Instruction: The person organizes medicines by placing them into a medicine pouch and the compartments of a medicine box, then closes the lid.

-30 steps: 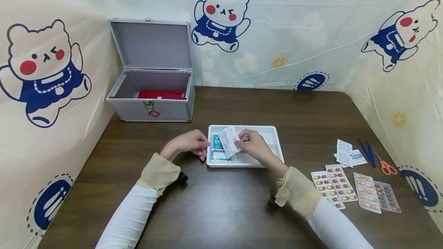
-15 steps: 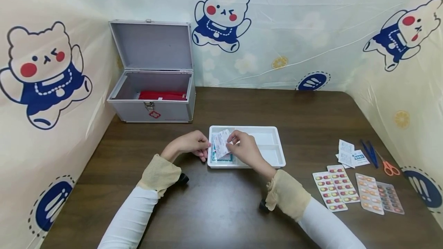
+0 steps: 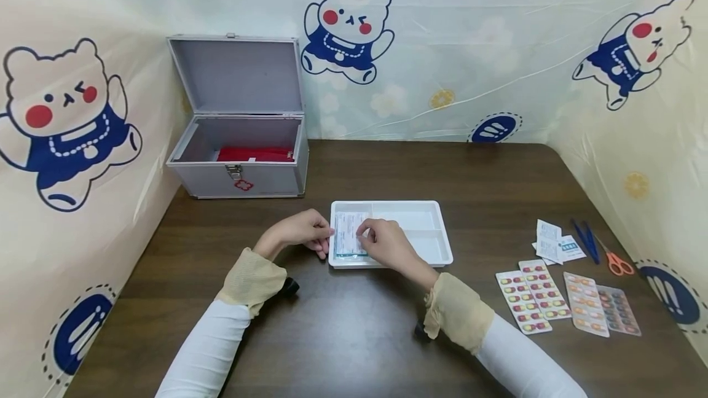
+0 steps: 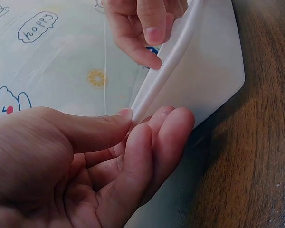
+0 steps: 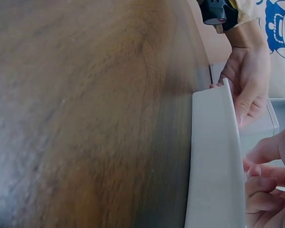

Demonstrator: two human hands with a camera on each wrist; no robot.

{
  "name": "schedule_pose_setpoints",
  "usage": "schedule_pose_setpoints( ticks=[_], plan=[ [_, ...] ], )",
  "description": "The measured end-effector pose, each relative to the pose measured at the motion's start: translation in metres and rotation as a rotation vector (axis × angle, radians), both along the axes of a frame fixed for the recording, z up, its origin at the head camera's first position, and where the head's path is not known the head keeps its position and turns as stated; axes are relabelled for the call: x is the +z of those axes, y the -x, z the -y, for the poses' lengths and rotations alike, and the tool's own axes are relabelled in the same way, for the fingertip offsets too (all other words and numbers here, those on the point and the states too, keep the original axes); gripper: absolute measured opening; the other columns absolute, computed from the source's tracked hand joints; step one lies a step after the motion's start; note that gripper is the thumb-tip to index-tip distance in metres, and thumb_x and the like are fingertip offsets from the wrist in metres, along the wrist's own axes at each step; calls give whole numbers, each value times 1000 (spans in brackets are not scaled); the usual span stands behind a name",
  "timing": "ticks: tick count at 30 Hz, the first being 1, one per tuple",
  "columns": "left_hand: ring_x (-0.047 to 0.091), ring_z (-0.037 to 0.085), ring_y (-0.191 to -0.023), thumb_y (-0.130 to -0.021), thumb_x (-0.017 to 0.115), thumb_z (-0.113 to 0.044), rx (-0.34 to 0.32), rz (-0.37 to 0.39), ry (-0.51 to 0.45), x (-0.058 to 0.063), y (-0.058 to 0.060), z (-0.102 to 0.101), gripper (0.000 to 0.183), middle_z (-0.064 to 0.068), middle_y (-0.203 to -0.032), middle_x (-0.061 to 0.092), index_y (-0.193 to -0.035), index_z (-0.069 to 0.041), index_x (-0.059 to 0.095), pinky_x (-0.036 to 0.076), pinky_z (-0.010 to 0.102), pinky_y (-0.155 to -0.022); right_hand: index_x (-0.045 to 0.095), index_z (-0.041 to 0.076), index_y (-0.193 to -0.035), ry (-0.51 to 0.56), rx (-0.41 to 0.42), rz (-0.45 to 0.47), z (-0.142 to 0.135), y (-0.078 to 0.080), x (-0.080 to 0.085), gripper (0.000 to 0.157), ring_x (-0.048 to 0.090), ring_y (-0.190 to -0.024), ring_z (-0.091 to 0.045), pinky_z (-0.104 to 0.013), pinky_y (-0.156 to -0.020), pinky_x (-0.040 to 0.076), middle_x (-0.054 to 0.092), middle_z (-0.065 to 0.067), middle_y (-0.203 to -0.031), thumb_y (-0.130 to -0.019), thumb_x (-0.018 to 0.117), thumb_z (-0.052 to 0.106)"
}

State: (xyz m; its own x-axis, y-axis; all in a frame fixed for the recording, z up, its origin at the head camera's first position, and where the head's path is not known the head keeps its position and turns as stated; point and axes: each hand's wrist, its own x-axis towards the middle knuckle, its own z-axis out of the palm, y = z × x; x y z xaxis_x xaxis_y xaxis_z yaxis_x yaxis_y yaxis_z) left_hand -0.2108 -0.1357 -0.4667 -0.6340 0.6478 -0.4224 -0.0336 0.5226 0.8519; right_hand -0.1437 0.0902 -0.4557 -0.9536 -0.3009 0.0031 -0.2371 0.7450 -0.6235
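Note:
My left hand is at the left end of a white plastic tray. In the left wrist view its thumb lies on the tray rim and its fingers are under it, pinching the rim. A white printed sachet lies flat in the tray's left compartment, over teal-edged packets mostly hidden beneath it. My right hand is over the tray, fingers curled and fingertips right at the sachet's right part. Whether they still pinch it I cannot tell; the rim hides it in both wrist views.
At the back left stands an open silver first-aid box with a red pouch inside. On the right lie white sachets, blue tweezers, orange-handled scissors and several pill blister packs.
My right hand has moved left with the white sachet, which has turned from tilted to straight and now lies flat over the teal packets. The left hand stays at the tray rim.

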Motion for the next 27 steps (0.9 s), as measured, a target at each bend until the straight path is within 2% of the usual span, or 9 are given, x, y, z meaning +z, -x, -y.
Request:
schedule_pose_setpoints(
  ticks=[7,12,20,27],
  plan=[
    [67,10,-61,-103,53,-10,-8,-16,21,-2,2,1,25,4,-70,69,-93,6,69,55,19,-60,71,8,-100,5,83,-65,-19,-1,4,11,44,-55,-6,-19,-52,35,54,3,-63,-90,66,8],
    [66,10,-61,-103,53,-11,-19,-22,25,-3,4,1,24,5,-71,70,-95,5,69,55,19,-61,69,7,-102,-9,100,-109,-46,-3,11,14,50,-60,-7,-21,-57,42,61,1,-71,-88,68,6],
    [67,10,-62,-103,54,-11,-29,-23,16,-1,3,0,25,4,-71,69,-94,7,69,55,19,-61,68,1,-104,-27,77,-189,-110,-10,22,21,61,-72,-16,-27,-64,48,65,-3,-79,-84,72,0],
    [67,9,-62,-103,54,-12,-30,-19,20,-2,3,0,25,3,-71,69,-95,7,69,56,19,-62,67,0,-109,-117,-16,-161,-180,-21,30,25,66,-85,-25,-47,-78,55,70,-13,-94,-84,72,-1]
  ],
)
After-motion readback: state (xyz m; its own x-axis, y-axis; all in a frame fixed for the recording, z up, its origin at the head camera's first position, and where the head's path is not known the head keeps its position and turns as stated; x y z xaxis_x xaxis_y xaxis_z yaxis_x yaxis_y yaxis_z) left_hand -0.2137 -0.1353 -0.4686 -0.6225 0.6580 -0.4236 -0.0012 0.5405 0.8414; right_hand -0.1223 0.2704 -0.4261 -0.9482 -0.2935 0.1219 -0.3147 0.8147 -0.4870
